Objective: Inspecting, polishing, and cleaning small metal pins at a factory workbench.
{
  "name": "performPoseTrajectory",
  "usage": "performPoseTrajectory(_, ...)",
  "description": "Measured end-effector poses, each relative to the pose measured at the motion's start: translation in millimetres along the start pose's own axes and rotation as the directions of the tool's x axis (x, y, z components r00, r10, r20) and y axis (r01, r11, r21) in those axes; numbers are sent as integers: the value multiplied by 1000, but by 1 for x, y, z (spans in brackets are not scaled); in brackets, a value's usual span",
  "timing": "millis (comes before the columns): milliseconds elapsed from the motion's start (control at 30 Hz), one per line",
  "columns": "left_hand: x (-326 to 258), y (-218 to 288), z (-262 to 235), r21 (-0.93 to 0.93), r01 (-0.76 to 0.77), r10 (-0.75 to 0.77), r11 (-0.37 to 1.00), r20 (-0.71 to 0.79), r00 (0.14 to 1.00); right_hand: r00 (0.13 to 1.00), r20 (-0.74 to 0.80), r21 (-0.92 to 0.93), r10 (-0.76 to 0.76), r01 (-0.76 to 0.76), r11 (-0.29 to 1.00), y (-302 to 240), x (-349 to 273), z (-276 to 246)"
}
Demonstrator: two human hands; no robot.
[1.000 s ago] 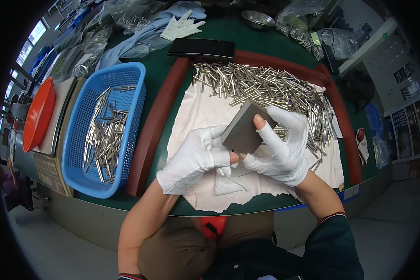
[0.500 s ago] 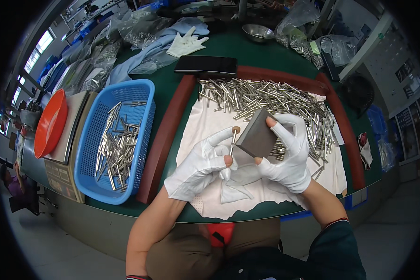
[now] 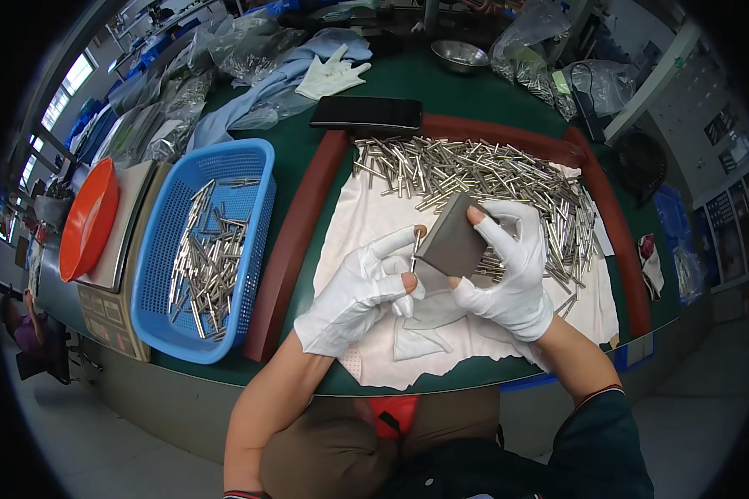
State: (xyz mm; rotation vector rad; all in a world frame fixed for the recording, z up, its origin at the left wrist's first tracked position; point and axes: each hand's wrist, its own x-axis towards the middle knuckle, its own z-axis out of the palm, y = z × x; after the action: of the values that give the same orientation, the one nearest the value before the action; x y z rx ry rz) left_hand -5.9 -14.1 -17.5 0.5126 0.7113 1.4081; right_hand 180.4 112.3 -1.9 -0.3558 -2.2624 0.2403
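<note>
My left hand (image 3: 362, 291), in a white glove with bare fingertips, pinches a slim metal pin (image 3: 415, 249) upright between thumb and forefinger. A flat, dark grey-brown block (image 3: 458, 239), possibly an abrasive pad, is gripped at its sides by my right hand (image 3: 512, 274), gloved the same way. The block's left edge meets or nearly meets the pin; actual contact cannot be made out. Behind the block spreads a heap of similar metal pins (image 3: 474, 170) on a pale cloth (image 3: 349, 229). A crumpled white cloth piece (image 3: 420, 343) lies below my hands.
Reddish-brown bars (image 3: 287, 258) frame the cloth on the green table (image 3: 399, 79). At left stands a blue basket (image 3: 262, 220) with more pins, beside a red-orange bowl (image 3: 89, 220). A black phone (image 3: 366, 113) rests by the far bar. A metal bowl (image 3: 460, 56) sits farther back.
The block has tilted and shifted slightly left and down toward the pin, my right fingers moving with it. My left hand keeps nearly the same place, still holding the pin.
</note>
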Motion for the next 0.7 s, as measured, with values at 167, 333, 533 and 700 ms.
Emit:
performPoseTrajectory(167,-2,4,-2,42,10,-10,999,4,1000,1000,28,35,13,-14,999,-3,1,-2)
performPoseTrajectory(333,-3,3,-1,31,14,-14,999,10,1000,1000,20,10,-19,19,1000,-1,0,-3)
performPoseTrajectory(533,-3,1,-2,-8,14,-14,1000,2,1000,998,-51,-24,-42,41,999,-2,-1,2)
performPoseTrajectory(700,-1,2,3,-34,28,-29,999,-26,999,996,-52,-37,-72,70,997,1,-1,3)
